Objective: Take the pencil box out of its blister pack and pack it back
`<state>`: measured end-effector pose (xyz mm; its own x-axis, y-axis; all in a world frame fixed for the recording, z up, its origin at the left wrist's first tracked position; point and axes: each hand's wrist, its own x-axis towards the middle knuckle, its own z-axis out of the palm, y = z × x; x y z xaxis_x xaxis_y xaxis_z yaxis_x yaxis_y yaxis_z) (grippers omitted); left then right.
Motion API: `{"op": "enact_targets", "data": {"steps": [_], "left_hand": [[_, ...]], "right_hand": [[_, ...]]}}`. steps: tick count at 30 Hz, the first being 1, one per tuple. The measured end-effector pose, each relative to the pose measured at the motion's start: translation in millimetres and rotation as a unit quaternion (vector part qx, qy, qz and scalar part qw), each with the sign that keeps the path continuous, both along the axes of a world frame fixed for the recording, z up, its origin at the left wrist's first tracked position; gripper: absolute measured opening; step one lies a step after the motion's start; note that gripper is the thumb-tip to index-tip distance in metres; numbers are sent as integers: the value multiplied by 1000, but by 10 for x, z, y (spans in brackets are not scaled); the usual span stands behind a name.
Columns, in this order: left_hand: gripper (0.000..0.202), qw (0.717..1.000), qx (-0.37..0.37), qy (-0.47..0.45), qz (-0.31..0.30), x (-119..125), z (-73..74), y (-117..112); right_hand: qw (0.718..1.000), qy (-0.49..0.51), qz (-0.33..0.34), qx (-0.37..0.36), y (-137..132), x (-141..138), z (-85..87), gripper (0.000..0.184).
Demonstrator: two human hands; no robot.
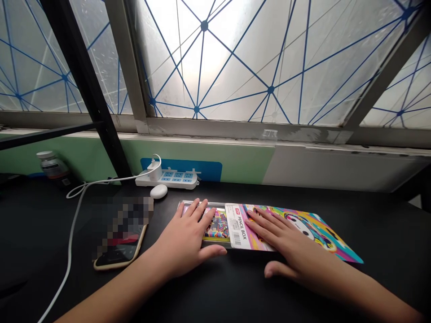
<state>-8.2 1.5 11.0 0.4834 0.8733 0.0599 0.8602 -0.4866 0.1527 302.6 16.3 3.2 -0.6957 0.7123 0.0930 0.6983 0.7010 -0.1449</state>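
Observation:
A pencil box [220, 224] with a colourful printed lid lies on the black desk in front of me. Its left part shows a clear rim, partly covered by my hand. A bright cardboard sleeve [305, 224], with a white label reading "PENCIL BOX" and a barcode, extends to the right of it. My left hand [193, 240] rests flat over the left end of the box, fingers stretched out. On the sleeve lies my right hand [283, 237], palm down, fingers extended and thumb apart. What is under both palms is hidden.
At the left lies a phone [117, 253] in a pale case, its screen partly blurred. Behind it are a white earbud case [159, 192] and a power strip [178, 179] with a plugged-in charger [154, 171]. A white cable [72, 233] runs forward. A bottle [54, 165] stands far left.

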Motion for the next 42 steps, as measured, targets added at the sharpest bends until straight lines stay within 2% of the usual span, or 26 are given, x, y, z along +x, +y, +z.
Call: {"op": "enact_targets", "data": {"steps": [3,8,11,14,18,21,26,32,34,37,40,42], "left_hand": [[93,1000,7,-8,-3,-27,-16,20],[92,1000,5,-23,-9,-52,-6,16],[93,1000,1,-21,-10,-54,1,10],[93,1000,6,-21,-10,-65,-5,20],[92,1000,11,-21,-8,-101,-12,48],[91,1000,10,-26,-10,-122,3,58],[92,1000,-5,-29,-4,-151,47,66],[90,999,-6,-33,14,-239,40,140],[85,999,-9,-36,16,-253,29,165],[73,998,-17,-51,21,-248,12,192],[62,998,-14,-63,27,-223,-9,207],[58,998,-3,-62,32,-198,-22,203]], "right_hand": [[999,-5,9,-42,53,104,19,80],[995,-37,-32,-90,176,509,224,66],[997,-31,-41,-65,153,471,207,74],[999,-29,-35,-24,87,241,58,89],[999,-33,-33,-6,72,92,-96,79],[999,-27,-18,-16,134,212,-83,66],[998,-50,-37,-17,251,539,18,72],[995,-8,-82,52,368,813,168,68],[993,13,-83,82,305,744,241,71],[990,31,-46,133,8,389,302,72],[987,13,65,147,-431,-164,231,72],[980,-17,158,116,-670,-530,120,63]]}}
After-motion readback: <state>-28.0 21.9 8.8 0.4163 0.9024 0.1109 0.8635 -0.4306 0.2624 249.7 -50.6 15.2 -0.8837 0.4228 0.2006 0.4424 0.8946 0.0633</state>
